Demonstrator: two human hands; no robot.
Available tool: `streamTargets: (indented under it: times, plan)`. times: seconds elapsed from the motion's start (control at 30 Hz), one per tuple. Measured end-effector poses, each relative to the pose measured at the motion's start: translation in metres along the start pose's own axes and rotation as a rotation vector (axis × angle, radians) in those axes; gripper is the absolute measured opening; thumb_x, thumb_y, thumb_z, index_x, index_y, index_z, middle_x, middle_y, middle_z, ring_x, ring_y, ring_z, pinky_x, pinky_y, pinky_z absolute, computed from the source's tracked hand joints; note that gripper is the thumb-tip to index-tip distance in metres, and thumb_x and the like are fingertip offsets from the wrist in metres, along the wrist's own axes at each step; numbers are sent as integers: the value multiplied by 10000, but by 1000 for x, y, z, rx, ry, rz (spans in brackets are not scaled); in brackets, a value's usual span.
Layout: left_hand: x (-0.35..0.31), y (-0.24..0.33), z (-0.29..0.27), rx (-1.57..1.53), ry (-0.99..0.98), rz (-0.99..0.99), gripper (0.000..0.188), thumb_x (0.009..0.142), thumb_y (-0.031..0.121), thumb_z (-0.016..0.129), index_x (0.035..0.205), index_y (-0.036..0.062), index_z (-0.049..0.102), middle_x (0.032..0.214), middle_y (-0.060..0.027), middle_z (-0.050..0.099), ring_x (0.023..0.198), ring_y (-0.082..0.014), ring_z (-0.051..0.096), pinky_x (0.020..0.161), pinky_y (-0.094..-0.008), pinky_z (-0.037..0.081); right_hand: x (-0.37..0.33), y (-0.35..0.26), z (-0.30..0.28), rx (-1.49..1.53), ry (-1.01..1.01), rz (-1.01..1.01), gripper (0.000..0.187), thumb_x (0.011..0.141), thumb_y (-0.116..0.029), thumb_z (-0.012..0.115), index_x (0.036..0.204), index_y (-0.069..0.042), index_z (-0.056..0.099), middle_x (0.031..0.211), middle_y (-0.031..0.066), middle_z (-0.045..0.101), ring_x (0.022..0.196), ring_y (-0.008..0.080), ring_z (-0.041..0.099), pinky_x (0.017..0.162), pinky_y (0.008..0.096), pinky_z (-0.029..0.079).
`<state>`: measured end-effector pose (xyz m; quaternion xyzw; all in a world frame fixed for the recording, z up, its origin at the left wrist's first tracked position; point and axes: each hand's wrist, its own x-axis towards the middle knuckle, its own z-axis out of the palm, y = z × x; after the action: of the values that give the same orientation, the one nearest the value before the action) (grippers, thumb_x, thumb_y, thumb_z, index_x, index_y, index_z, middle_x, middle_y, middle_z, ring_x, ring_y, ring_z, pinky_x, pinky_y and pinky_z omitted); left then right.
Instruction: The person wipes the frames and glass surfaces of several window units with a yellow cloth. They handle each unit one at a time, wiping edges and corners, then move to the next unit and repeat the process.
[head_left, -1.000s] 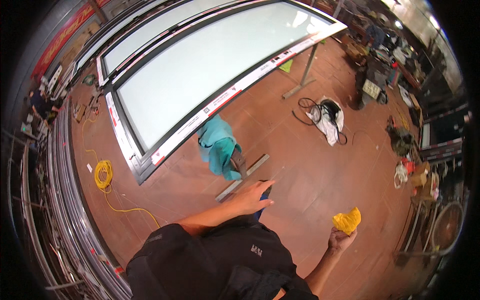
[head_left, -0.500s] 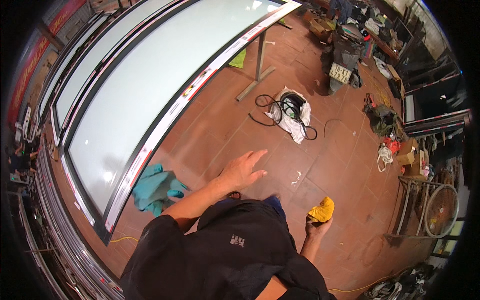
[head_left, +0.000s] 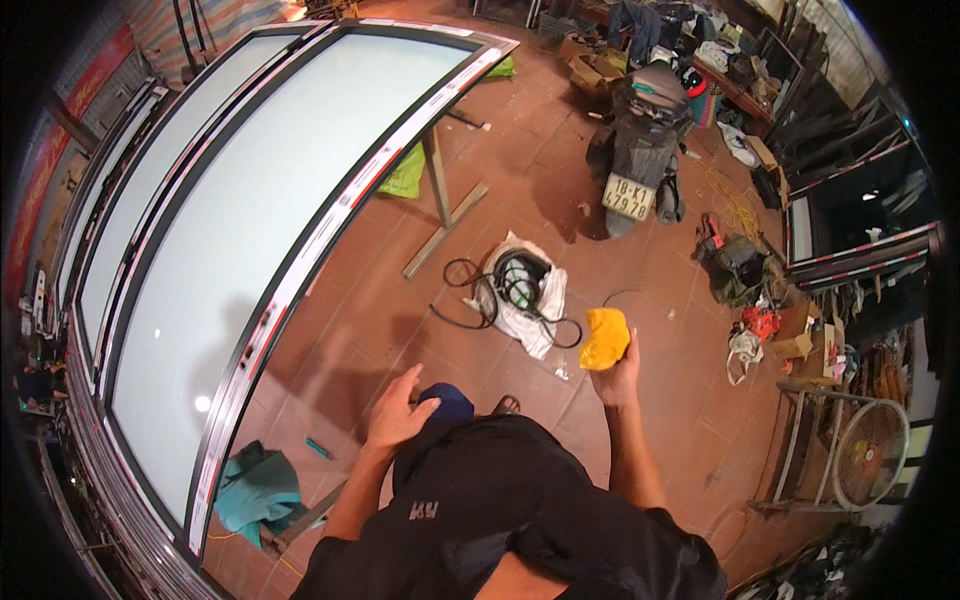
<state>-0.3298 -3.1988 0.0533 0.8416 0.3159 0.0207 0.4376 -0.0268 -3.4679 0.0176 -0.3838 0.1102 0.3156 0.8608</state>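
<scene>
A bunched yellow cloth (head_left: 604, 340) is gripped in my right hand (head_left: 617, 382), held up in front of me over the tiled floor. My left hand (head_left: 398, 410) is free of any object, its fingers apart, a little in front of my body. To its left lies a large framed glass panel (head_left: 280, 150) with a dark inner border and a taped silver edge. Below the panel's near corner, a teal cloth (head_left: 256, 492) hangs over a support bar. On the floor beside it is a small teal stick-like object (head_left: 320, 449).
Ahead on the floor, a white sack (head_left: 520, 325) holds a coiled black hose. A metal stand leg (head_left: 440, 190) rises under the panel's right edge. Farther off stands a parked motorbike (head_left: 645, 135). At the right are a round fan (head_left: 870, 455), cardboard boxes (head_left: 800, 330) and a green bag (head_left: 735, 265).
My right hand has come up and forward with the yellow cloth. My left hand has moved left and down in the picture. The whole view has shifted, with the panel now farther left.
</scene>
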Motion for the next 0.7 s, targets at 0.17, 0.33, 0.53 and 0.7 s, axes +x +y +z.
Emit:
streamTargets:
  times: [0.17, 0.33, 0.53, 0.7]
  plan:
    - [89, -5, -1, -115, 236, -65, 687, 878, 243, 780, 1478, 40, 514, 1309, -259, 628, 1117, -346, 676, 884, -408, 571, 128, -44, 72, 30, -36, -19, 488, 1071, -510, 456, 1329, -131, 622, 1195, 38, 719, 1003, 211, 707, 843, 403, 579]
    - [216, 9, -33, -163, 266, -32, 673, 891, 202, 770, 1482, 21, 503, 1298, -251, 634, 1020, -303, 690, 873, -410, 567, 232, -54, 96, 63, 25, -139, 446, 1069, -447, 501, 1319, -96, 617, 1178, 46, 729, 1018, 211, 716, 860, 387, 594]
    - [353, 89, -89, 1, 241, 155, 637, 917, 150, 740, 1494, 42, 493, 1308, -218, 636, 1065, -320, 666, 895, -404, 550, 294, -109, 99, 65, 28, -306, 442, 1085, -402, 493, 1338, -51, 581, 1235, 79, 700, 1078, 228, 695, 935, 381, 560]
    - [440, 138, -99, -142, 210, 100, 629, 926, 82, 715, 1512, 59, 487, 1365, -227, 602, 1215, -322, 627, 1018, -412, 515, 353, -173, 113, 52, 112, -496, 436, 1074, -395, 520, 1330, -47, 581, 1230, 79, 691, 1068, 224, 693, 916, 380, 562]
